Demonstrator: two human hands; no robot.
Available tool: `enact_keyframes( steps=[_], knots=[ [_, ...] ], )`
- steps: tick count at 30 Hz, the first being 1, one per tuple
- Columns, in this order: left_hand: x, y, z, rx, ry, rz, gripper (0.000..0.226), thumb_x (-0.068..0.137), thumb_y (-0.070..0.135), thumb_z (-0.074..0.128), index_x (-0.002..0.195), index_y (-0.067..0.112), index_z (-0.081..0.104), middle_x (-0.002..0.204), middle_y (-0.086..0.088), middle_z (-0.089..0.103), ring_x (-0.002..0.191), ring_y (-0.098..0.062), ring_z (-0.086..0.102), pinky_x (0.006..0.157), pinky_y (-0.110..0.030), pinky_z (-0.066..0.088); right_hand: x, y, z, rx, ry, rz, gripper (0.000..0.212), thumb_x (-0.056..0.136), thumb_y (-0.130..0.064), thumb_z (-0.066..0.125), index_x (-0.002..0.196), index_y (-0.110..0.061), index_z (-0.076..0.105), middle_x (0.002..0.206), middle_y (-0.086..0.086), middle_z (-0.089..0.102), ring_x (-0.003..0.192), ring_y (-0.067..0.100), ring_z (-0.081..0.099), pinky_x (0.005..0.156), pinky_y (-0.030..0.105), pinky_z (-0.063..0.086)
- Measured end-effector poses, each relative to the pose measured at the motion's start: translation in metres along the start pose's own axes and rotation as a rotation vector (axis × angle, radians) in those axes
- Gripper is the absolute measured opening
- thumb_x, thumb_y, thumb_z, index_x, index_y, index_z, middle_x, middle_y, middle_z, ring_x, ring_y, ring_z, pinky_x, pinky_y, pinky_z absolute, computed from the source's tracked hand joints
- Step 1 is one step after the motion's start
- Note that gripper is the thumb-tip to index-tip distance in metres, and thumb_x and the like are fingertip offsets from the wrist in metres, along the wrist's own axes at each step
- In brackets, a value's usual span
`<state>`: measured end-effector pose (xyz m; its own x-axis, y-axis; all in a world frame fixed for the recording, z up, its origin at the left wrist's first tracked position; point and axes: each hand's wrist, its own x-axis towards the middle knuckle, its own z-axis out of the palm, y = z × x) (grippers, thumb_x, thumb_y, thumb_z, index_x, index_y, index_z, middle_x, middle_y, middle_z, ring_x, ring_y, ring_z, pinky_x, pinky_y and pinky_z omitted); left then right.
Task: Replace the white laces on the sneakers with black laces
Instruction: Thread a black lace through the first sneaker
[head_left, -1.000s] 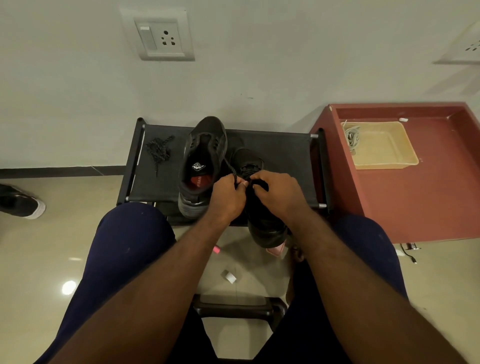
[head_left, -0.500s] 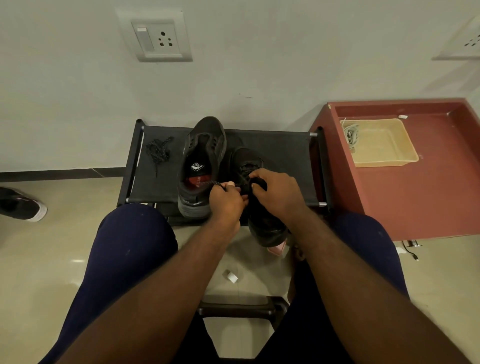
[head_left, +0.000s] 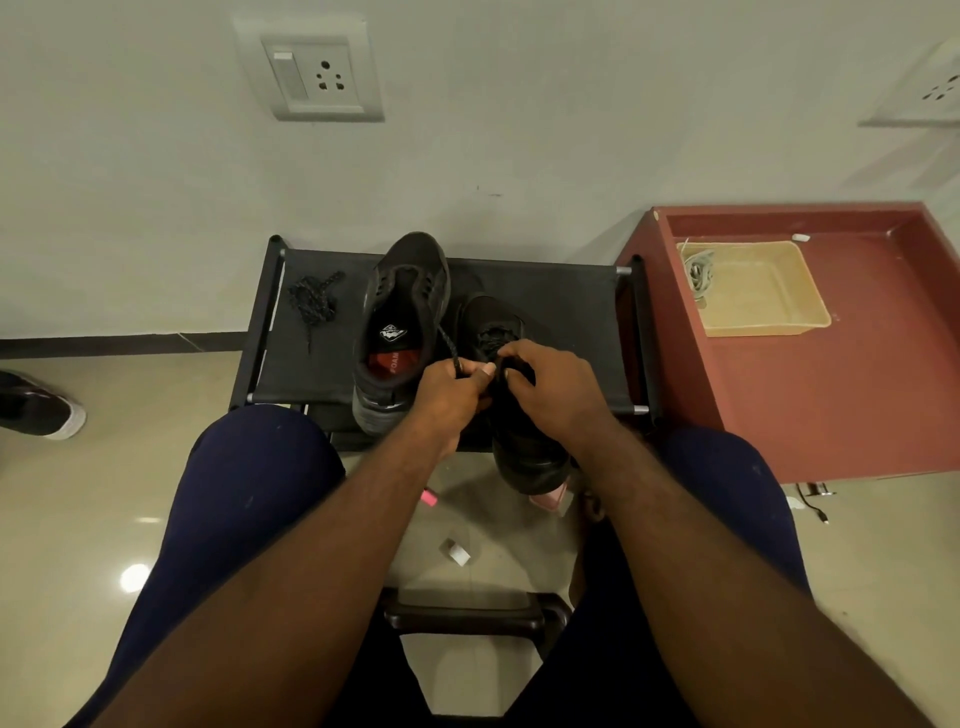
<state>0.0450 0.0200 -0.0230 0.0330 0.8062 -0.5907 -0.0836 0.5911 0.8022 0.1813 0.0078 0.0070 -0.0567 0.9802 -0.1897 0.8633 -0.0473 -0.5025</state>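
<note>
Two black sneakers stand on a low black rack (head_left: 561, 306). The left sneaker (head_left: 402, 312) has no lace and shows a red insole. The right sneaker (head_left: 519, 447) is half under my hands, its heel hanging over the rack's front edge. My left hand (head_left: 452, 395) pinches a black lace (head_left: 448, 345) whose end runs up over the left sneaker. My right hand (head_left: 556, 395) curls its fingers on the lace at the right sneaker's eyelets. A second black lace (head_left: 313, 299) lies bunched at the rack's left. White laces (head_left: 697, 273) lie in a beige tray (head_left: 769, 325).
The tray sits on a red-brown table (head_left: 857, 395) to the right. The wall with a socket plate (head_left: 311, 78) is just behind the rack. Another shoe (head_left: 39, 408) lies on the floor at the far left. Small scraps (head_left: 455, 551) lie between my knees.
My left hand has drawn the black lace up and left, then down toward the rack, and now holds it up again beside the right hand. The right hand stays on the sneaker.
</note>
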Motion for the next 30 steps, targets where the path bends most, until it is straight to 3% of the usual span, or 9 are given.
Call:
enact_keyframes(
  steps=[2, 7, 10, 16, 21, 24, 27, 30],
  knots=[
    [-0.0003, 0.0005, 0.0028, -0.01, 0.046, -0.004, 0.016, 0.101, 0.013, 0.054, 0.09, 0.007, 0.064, 0.09, -0.009, 0.069, 0.087, -0.018, 0.068, 0.077, -0.029, 0.058, 0.0007, -0.0011, 0.0016, -0.012, 0.01, -0.005, 0.033, 0.099, -0.03, 0.054, 0.131, -0.028, 0.06, 0.125, -0.003, 0.068, 0.113, 0.02, 0.063, 0.095, 0.036, 0.049],
    [-0.0004, 0.0008, 0.0052, -0.264, 0.132, -0.121, 0.018, 0.107, 0.015, 0.04, 0.114, 0.002, 0.051, 0.092, -0.014, 0.066, 0.079, -0.021, 0.068, 0.071, -0.031, 0.058, 0.0006, -0.0024, 0.0033, -0.033, 0.03, -0.015, 0.033, 0.1, -0.029, 0.052, 0.132, -0.027, 0.06, 0.124, -0.001, 0.068, 0.111, 0.02, 0.063, 0.093, 0.036, 0.049],
    [-0.004, -0.0004, 0.0094, -0.329, 0.17, -0.125, 0.016, 0.107, 0.017, 0.037, 0.111, 0.008, 0.05, 0.091, -0.013, 0.066, 0.078, -0.02, 0.067, 0.071, -0.03, 0.058, -0.0005, -0.0025, 0.0028, -0.037, 0.035, -0.017, 0.033, 0.1, -0.028, 0.053, 0.132, -0.027, 0.06, 0.125, -0.001, 0.068, 0.111, 0.02, 0.063, 0.093, 0.035, 0.047],
    [-0.0064, -0.0036, 0.0047, -0.021, 0.026, 0.075, 0.015, 0.099, 0.021, 0.058, 0.103, 0.011, 0.069, 0.095, -0.006, 0.072, 0.088, -0.014, 0.068, 0.073, -0.024, 0.055, -0.004, -0.0008, 0.0022, 0.016, 0.027, -0.011, 0.034, 0.101, -0.026, 0.053, 0.134, -0.025, 0.059, 0.125, -0.002, 0.067, 0.112, 0.018, 0.063, 0.098, 0.036, 0.049],
    [-0.0027, -0.0049, 0.0063, 0.062, 0.052, 0.095, 0.021, 0.102, 0.023, 0.053, 0.101, 0.007, 0.067, 0.09, -0.007, 0.071, 0.087, -0.018, 0.068, 0.077, -0.03, 0.057, -0.004, -0.0013, 0.0021, 0.032, 0.027, -0.011, 0.035, 0.101, -0.024, 0.053, 0.135, -0.024, 0.059, 0.128, -0.002, 0.066, 0.116, 0.018, 0.062, 0.099, 0.034, 0.047],
    [-0.0023, -0.0042, 0.01, -0.071, 0.14, 0.024, 0.024, 0.106, 0.023, 0.043, 0.099, 0.008, 0.061, 0.082, -0.003, 0.065, 0.076, -0.012, 0.063, 0.069, -0.025, 0.054, -0.0033, -0.001, 0.0031, 0.027, 0.03, -0.009, 0.035, 0.101, -0.025, 0.053, 0.135, -0.025, 0.059, 0.129, -0.002, 0.066, 0.116, 0.017, 0.061, 0.099, 0.032, 0.045],
    [-0.001, -0.003, 0.01, -0.278, 0.183, -0.073, 0.029, 0.108, 0.026, 0.038, 0.109, 0.004, 0.057, 0.08, -0.003, 0.065, 0.071, -0.011, 0.065, 0.066, -0.025, 0.055, -0.0028, -0.0016, 0.0039, 0.012, 0.038, -0.01, 0.034, 0.101, -0.026, 0.053, 0.135, -0.026, 0.059, 0.128, -0.002, 0.066, 0.116, 0.017, 0.061, 0.096, 0.03, 0.045],
    [-0.003, -0.0017, 0.0086, -0.269, 0.153, -0.058, 0.028, 0.106, 0.027, 0.042, 0.099, 0.007, 0.061, 0.081, -0.004, 0.065, 0.072, -0.011, 0.064, 0.07, -0.025, 0.056, -0.0029, -0.002, 0.0041, 0.011, 0.038, -0.012, 0.034, 0.101, -0.026, 0.053, 0.135, -0.026, 0.059, 0.128, -0.002, 0.067, 0.115, 0.017, 0.061, 0.094, 0.03, 0.044]
  ],
)
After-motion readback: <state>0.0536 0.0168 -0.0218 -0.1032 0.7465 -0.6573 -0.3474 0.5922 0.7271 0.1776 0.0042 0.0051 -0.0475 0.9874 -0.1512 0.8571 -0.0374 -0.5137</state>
